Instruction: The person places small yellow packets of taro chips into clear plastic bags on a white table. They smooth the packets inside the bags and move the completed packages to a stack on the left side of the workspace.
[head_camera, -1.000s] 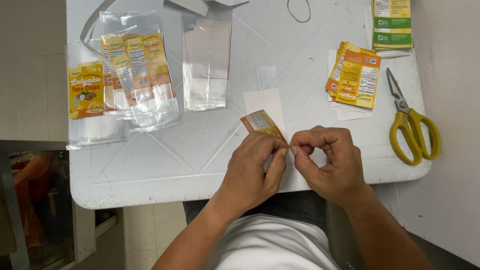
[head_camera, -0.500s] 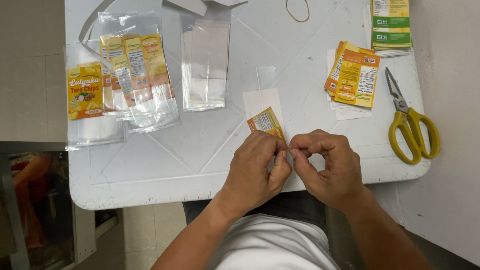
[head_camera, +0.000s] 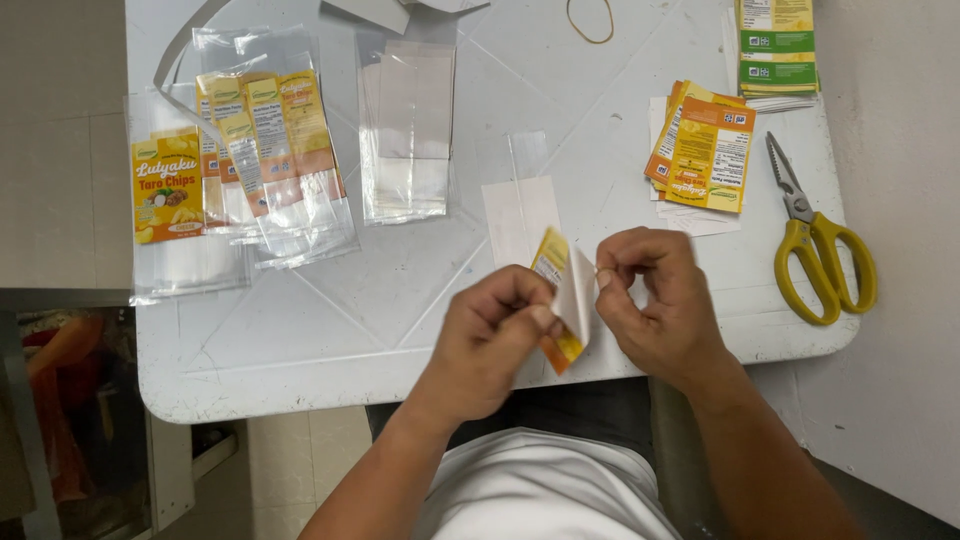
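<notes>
Orange-yellow label (head_camera: 562, 300) pinched between closed fingers of left hand (head_camera: 490, 340) and right hand (head_camera: 655, 300).

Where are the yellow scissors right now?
In the head view, the yellow scissors lie at the table's right edge, right of the orange label stack.

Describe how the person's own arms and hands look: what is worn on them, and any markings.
Both forearms are bare to the bottom edge of the picture; no sleeves reach them. The left hand and right hand wear no gloves, and no rings, watch or bracelets show. No marks are visible on either. A white shirt covers the torso below.
</notes>
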